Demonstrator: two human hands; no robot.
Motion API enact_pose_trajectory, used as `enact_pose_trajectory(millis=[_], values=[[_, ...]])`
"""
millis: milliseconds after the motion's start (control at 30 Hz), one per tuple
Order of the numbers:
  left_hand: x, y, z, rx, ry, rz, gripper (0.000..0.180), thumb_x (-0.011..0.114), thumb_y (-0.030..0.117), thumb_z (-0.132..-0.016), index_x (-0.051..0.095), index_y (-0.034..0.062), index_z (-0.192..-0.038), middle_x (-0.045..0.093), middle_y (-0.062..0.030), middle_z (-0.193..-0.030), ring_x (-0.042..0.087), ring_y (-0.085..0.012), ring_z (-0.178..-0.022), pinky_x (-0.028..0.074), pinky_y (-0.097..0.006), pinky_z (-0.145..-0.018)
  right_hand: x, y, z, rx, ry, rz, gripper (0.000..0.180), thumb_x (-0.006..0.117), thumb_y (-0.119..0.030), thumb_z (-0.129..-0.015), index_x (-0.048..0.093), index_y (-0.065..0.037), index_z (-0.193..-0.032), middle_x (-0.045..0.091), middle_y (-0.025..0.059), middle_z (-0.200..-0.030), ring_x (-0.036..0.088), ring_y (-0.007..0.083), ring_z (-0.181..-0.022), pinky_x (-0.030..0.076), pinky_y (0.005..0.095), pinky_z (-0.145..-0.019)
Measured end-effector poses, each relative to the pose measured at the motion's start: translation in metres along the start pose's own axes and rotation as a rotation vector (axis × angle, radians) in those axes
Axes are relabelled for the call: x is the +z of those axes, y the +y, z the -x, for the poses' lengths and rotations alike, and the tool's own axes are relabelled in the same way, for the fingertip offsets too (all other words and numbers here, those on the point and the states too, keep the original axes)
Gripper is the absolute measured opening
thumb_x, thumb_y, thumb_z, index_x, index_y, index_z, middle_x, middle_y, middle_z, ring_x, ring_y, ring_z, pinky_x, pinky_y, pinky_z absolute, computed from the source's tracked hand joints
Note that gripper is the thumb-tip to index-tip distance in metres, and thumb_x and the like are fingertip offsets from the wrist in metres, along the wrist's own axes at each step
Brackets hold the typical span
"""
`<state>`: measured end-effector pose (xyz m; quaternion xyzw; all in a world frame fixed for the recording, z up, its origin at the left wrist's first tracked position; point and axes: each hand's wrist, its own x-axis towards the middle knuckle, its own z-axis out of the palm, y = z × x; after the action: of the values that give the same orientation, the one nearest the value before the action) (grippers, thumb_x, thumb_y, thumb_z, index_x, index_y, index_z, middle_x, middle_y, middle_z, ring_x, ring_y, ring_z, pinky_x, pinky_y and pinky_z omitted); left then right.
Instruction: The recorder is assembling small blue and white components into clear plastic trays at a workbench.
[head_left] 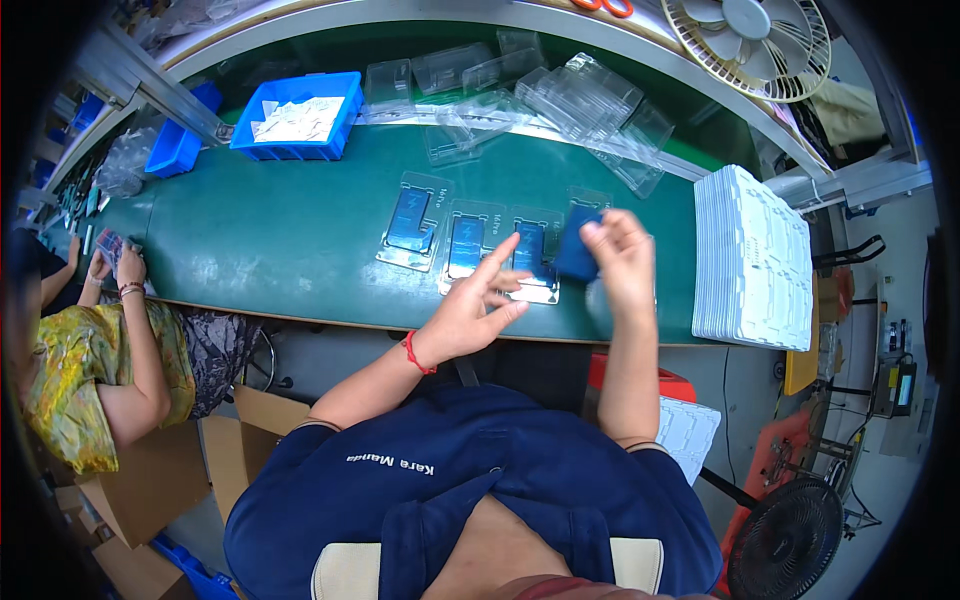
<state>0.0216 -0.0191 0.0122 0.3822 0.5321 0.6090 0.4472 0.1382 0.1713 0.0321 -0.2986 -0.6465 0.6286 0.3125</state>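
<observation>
My right hand [622, 262] pinches a dark blue flat rectangular piece [577, 246] by its right edge, above a clear plastic tray [588, 195] that it mostly hides. My left hand [478, 306] is open, its fingers apart and the index finger stretched out over the neighbouring tray. Three clear trays stand in a row to the left of the held piece. Each has a shiny blue flat piece in it: the left one [409, 218], the middle one [465, 246] and the right one [530, 245], partly behind my left fingers.
A tall stack of white moulded trays [752, 258] stands at the right. Clear empty plastic trays [585, 100] lie heaped at the back. A blue bin [345, 118] with white papers sits back left. Another person [110, 360] works at the far left; a fan [747, 45] stands back right.
</observation>
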Motion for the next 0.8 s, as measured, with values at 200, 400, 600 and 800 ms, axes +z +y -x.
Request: enact_pose_trajectory(millis=[200, 400, 600, 800], values=[[-0.005, -0.002, -0.013, 0.39, 0.169, -1.198, 0.062, 0.073, 0.039, -0.074, 0.055, 0.0099, -0.126, 0.044, -0.0187, -0.135, 0.033, -0.0402, -0.131, 0.025, -0.058, -0.105, -0.024, 0.023, -0.033, -0.098, 0.187, 0.741, 0.036, 0.073, -0.012, -0.075, 0.06, -0.009, -0.109, 0.059, 0.0037, -0.066, 0.058, 0.0196, -0.063, 0.045, 0.0342, -0.071], [-0.005, -0.016, -0.016, 0.312, 0.206, -1.308, 0.063, 0.07, 0.047, -0.075, 0.055, 0.0124, -0.126, 0.04, -0.0181, -0.139, 0.027, -0.0411, -0.134, 0.017, -0.068, -0.102, -0.005, 0.019, 0.004, -0.305, 0.162, 1.072, 0.041, 0.076, -0.028, -0.071, 0.066, -0.01, -0.106, 0.053, 0.0162, -0.112, 0.046, 0.0319, -0.106, 0.034, 0.044, -0.092], [-0.017, -0.012, -0.01, 0.214, 0.325, -1.333, 0.061, 0.069, 0.046, -0.076, 0.055, 0.0133, -0.126, 0.039, -0.0181, -0.14, 0.028, -0.0415, -0.133, 0.017, -0.07, -0.1, 0.033, 0.01, 0.049, -0.411, -0.214, 1.207, 0.078, 0.068, -0.054, -0.072, 0.046, -0.015, -0.135, 0.033, 0.0282, -0.14, 0.026, 0.0464, -0.132, 0.017, 0.0633, -0.103], [-0.056, -0.001, 0.004, 0.174, 0.342, -1.269, 0.059, 0.07, 0.038, -0.077, 0.054, 0.0115, -0.128, 0.036, -0.0217, -0.141, 0.028, -0.0423, -0.133, 0.018, -0.064, -0.105, 0.079, 0.026, 0.053, -0.41, -0.24, 1.25, 0.07, 0.062, -0.048, -0.081, 0.042, -0.013, -0.138, 0.028, 0.0288, -0.143, 0.022, 0.047, -0.134, 0.014, 0.0666, -0.103]])
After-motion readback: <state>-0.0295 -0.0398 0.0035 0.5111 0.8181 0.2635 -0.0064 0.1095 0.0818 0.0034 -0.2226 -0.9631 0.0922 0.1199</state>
